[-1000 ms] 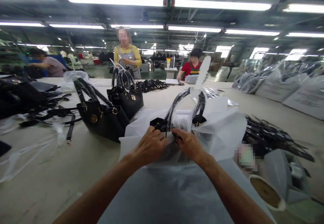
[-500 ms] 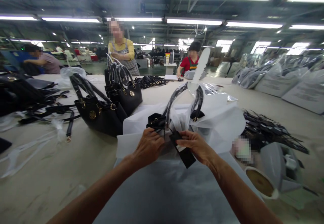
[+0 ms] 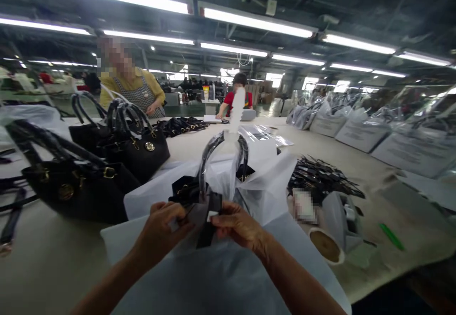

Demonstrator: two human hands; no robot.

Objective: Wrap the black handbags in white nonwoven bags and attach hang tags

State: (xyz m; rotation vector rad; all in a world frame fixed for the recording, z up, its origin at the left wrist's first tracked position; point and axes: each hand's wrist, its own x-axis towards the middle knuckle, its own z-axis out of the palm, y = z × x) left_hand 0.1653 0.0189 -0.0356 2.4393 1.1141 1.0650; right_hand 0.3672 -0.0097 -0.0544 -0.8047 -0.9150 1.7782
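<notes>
Our right hand (image 3: 238, 224) pinched a black hang tag (image 3: 205, 233) between thumb and fingers, just in front of a black handbag (image 3: 188, 190) on the tabletop (image 3: 71, 258). The tag's long axis ran steeply up and down, the upper end leaning slightly right and the lower end pointing down toward us; a small white label (image 3: 211, 215) showed on it beside our thumb. Our left hand (image 3: 160, 229), just left of the tag, had its thumb close to its curled fingers; we could not tell what, if anything, it gripped. The handbag stood among loose white wrapping paper (image 3: 272, 189), its opening running left to right and its handles (image 3: 205, 163) arching upward. From the handles rose a pale toothed strip (image 3: 237, 108), tilted a little right. A pale sheet (image 3: 231, 277) spread toward the tabletop's near edge. Left of the paper we had two more handbags with round emblems, the nearer (image 3: 90, 191) and the farther (image 3: 123, 158). A green strip (image 3: 392, 237) lay near the tabletop's near edge, well right of our hands.
</notes>
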